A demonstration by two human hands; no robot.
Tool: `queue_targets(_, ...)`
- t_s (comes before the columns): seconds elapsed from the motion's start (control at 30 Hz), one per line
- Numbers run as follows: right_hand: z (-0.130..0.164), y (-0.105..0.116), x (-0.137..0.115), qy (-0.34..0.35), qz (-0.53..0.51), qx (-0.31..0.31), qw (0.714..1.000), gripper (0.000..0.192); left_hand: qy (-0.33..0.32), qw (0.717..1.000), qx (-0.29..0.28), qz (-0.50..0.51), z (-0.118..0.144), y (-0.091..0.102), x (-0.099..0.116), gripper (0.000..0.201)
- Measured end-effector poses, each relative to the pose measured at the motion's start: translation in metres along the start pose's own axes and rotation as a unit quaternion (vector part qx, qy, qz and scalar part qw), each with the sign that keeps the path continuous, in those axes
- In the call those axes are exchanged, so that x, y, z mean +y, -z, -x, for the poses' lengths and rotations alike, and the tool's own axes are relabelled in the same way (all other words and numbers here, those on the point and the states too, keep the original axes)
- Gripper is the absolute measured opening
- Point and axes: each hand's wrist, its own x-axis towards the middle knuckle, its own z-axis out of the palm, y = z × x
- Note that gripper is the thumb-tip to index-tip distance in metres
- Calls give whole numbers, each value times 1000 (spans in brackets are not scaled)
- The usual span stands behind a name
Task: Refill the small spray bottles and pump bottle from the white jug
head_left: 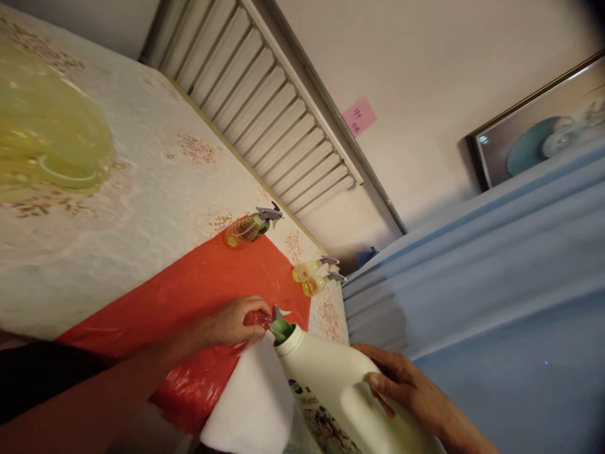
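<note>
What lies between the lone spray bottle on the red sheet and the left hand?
Head view: only bare red plastic sheet separates the spray bottle from the left hand.

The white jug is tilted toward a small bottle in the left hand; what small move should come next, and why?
Probably tip the white jug slightly further, slowly. Its mouth already sits against the green funnel at the small bottle that the left hand grips over the red sheet, and the right hand holds the jug's handle. No liquid is visible pouring yet.

spray bottle (250,228) on plastic sheet (198,296), on table (155,176)
</note>
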Motion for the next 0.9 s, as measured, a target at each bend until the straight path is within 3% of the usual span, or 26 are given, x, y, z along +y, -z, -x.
queue_targets(0.9,0,1,-6,-4,6,-6,1000,59,-13,1000,5,2,0,-1,-4,21)
